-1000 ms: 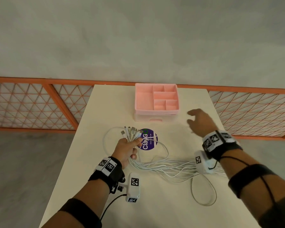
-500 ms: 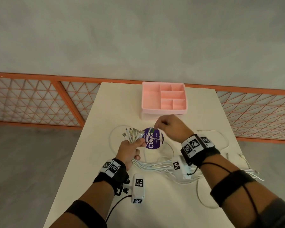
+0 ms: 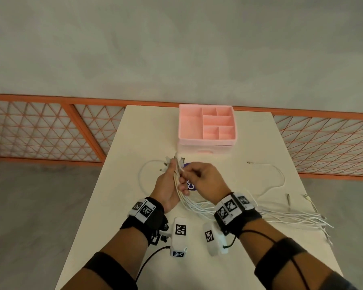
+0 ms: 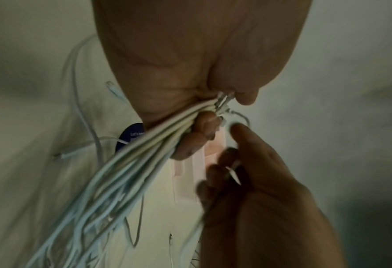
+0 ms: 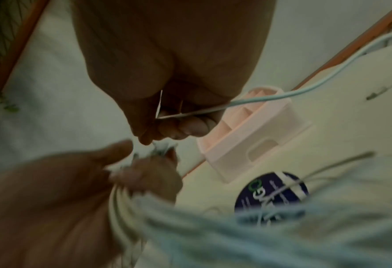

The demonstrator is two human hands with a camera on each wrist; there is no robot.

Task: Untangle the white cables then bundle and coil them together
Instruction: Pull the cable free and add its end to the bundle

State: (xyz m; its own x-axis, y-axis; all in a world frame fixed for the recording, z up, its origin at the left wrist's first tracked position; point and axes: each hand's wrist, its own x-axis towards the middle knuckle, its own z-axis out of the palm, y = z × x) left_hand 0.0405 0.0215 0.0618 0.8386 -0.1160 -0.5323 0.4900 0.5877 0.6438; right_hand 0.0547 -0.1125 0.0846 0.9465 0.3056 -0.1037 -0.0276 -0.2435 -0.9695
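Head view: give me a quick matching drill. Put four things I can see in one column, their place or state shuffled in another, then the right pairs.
Things:
1. bundle of white cables
2. pink organizer
3. purple round sticker
4. single loose cable

Places or states:
A. flat on the table, partly hidden under the hands
B. gripped in the left hand, plugs pointing up
C. lying in a curve on the table's right side
D. at the table's far edge, compartments empty

Pairs: 1-B, 2-D, 3-A, 4-C
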